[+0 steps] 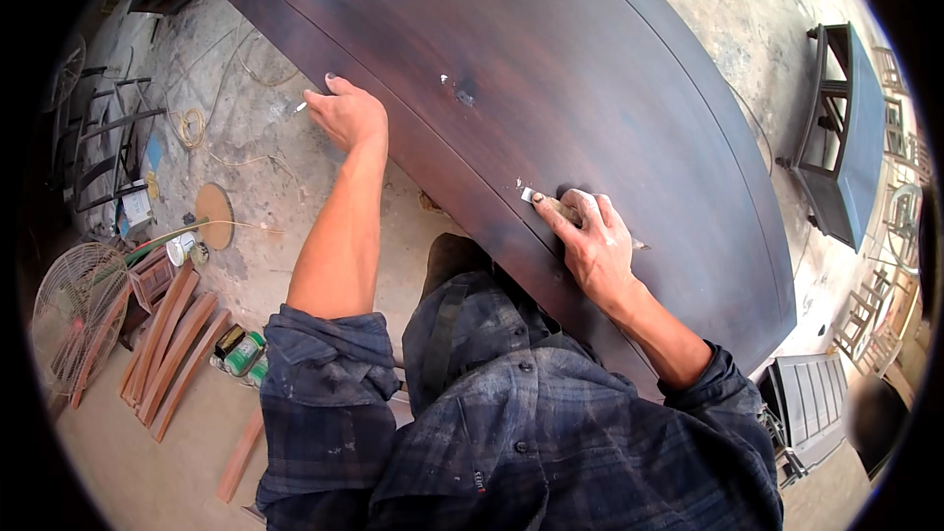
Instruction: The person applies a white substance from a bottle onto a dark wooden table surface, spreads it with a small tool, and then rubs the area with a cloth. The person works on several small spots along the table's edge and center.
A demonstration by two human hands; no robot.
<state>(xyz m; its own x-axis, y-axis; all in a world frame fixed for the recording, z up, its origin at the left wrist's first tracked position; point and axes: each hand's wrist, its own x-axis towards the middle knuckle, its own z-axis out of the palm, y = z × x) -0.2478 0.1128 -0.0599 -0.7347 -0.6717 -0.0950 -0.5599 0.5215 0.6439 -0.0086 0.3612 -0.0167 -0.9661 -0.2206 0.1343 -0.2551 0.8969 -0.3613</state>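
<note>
A large dark brown wooden tabletop (590,69) with a curved far edge lies in front of me. My right hand (595,246), dusty with white, is closed round a putty knife (528,195), its small pale blade touching the wood near the seam line. White specks of filler (519,182) lie just beyond the blade. Farther off, a white dab (443,79) sits beside a dark smudge (464,94). My left hand (349,118) is at the near left edge of the tabletop, with a thin white cigarette (301,107) pinched in its fingers.
A wire-caged fan (81,310) stands at left beside curved wooden strips (177,354) and a box of green-labelled cans (239,354). Cords (192,126) trail over the concrete floor. Dark chair frames (113,143) lie farther left. A dark piece of furniture (841,133) stands at right.
</note>
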